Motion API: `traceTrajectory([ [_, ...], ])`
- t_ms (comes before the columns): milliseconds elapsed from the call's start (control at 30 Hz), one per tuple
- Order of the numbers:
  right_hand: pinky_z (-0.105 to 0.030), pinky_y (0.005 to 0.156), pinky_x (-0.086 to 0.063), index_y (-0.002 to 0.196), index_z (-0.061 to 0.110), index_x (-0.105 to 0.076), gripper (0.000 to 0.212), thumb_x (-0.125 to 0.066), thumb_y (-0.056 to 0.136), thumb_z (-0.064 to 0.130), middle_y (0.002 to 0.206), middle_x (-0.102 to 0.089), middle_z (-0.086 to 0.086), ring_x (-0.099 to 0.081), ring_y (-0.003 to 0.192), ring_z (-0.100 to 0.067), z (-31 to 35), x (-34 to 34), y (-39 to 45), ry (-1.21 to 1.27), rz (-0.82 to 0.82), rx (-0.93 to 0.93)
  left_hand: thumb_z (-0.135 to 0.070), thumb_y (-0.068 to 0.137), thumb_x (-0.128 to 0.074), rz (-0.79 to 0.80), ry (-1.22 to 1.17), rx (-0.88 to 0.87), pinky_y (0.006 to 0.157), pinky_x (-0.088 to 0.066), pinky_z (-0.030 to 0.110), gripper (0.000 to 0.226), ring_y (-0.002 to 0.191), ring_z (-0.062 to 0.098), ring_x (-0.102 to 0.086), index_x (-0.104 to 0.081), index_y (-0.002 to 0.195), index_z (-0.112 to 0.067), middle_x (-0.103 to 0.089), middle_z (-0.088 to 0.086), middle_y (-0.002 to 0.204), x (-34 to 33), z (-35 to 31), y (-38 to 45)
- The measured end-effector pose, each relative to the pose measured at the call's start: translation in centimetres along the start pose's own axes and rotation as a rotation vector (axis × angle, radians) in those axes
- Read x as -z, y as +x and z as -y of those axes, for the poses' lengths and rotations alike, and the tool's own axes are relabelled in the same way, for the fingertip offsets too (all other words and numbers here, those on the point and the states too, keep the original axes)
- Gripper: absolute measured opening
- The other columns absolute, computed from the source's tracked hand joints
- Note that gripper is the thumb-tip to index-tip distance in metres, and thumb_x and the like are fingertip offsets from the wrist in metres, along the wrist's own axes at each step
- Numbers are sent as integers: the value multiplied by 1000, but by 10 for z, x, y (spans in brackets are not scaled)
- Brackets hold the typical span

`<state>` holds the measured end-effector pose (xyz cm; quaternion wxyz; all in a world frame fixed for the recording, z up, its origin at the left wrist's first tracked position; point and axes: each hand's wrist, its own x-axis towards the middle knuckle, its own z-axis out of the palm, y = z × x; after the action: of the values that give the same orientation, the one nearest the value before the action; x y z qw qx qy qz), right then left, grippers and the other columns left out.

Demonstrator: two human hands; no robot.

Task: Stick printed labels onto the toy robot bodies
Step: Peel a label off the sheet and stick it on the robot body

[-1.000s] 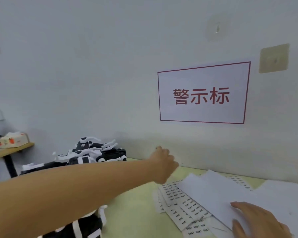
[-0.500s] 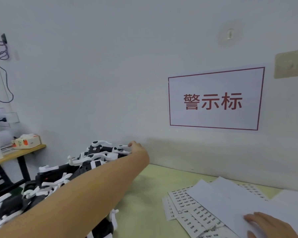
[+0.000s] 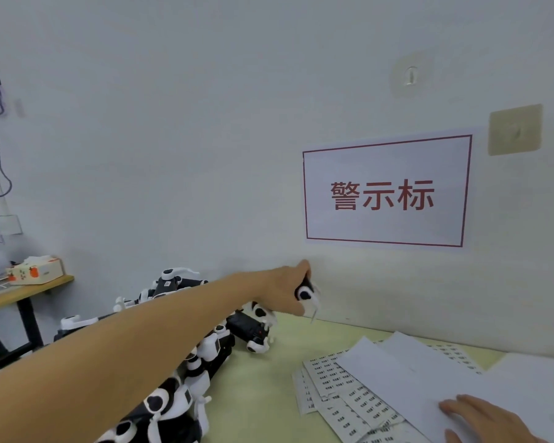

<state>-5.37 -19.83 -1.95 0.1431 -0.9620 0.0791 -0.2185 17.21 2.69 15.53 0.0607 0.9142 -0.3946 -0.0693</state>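
Left hand (image 3: 288, 290) grips toy robot (image 3: 305, 294) near wall (image 3: 205, 155).

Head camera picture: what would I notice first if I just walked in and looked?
Probably the white sign with big red characters on the wall at the right. Then the long bare arm reaching across, its left hand holding a black-and-white toy robot near the wall, above a pile of toy robots. Label sheets lie under the right hand.

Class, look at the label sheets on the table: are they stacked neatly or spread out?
Spread out. The label sheets lie fanned and overlapping under plain white sheets, which the right hand rests on.
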Motion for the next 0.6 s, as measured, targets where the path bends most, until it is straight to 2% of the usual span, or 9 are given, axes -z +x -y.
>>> traceTrajectory([
  [33,-55,58,-56,81,7,-81,84,-27,94,70,75,-73,-23,-72,63,-45,-2,-3,1,8,-12,-12,-15,86,-65,-32,-46,-22,66,-43,33,38,75,19,-50,-41,116,-15,-57,4,95,2,-8,2],
  [67,-55,56,-56,78,10,-81,61,-49,91,61,75,-74,-22,-72,63,-44,-4,-3,0,-57,-29,-91,-17,88,-65,-48,-92,-39,68,-42,30,35,74,17,-50,-45,117,-16,-56,0,94,3,-17,3],
  [133,-56,61,-56,76,13,-81,21,-86,63,29,80,-75,-21,-72,70,-47,2,0,1,-38,23,-213,-22,92,-65,-22,-169,-58,74,-46,29,46,76,12,-54,-42,132,-21,-57,-3,102,0,-35,4],
  [233,-51,58,-57,75,17,-80,25,-70,61,36,81,-76,-16,-72,69,-44,7,2,2,-32,4,-248,-32,91,-72,97,-66,-59,91,-52,41,72,96,25,-61,-26,144,-20,-60,7,126,-18,-64,7],
  [267,-52,66,-56,79,18,-80,24,-71,65,35,88,-76,-15,-73,78,-43,10,10,2,13,4,-271,-34,89,-74,120,-2,-78,94,-52,45,71,100,28,-61,-28,142,-17,-61,9,127,-27,-72,8],
  [333,-50,75,-54,86,16,-80,34,-92,54,20,97,-76,-11,-72,92,-41,19,16,2,50,-6,-327,-31,90,-73,112,5,-129,91,-54,51,61,102,31,-61,-37,136,-17,-60,11,122,-48,-89,12],
  [400,-46,66,-54,88,7,-78,53,-98,40,1,89,-76,-15,-73,79,-40,16,11,2,42,-122,-280,-23,92,-70,26,-99,-178,91,-53,51,53,105,32,-58,-41,137,-18,-55,11,121,-68,-104,16],
  [500,-36,85,-44,128,6,-60,51,-75,79,6,125,-65,-16,-63,96,-29,12,20,7,248,-49,-418,-19,94,-67,-139,-183,-210,99,-45,47,60,118,32,-46,-39,146,-27,-47,11,128,-90,-124,25],
  [600,-33,94,-42,141,12,-46,60,-65,84,4,135,-56,-14,-55,121,-29,4,18,9,341,-41,-499,-18,96,-65,-227,-41,-265,98,-37,43,62,120,32,-43,-38,150,-31,-52,10,131,-112,-142,35],
])
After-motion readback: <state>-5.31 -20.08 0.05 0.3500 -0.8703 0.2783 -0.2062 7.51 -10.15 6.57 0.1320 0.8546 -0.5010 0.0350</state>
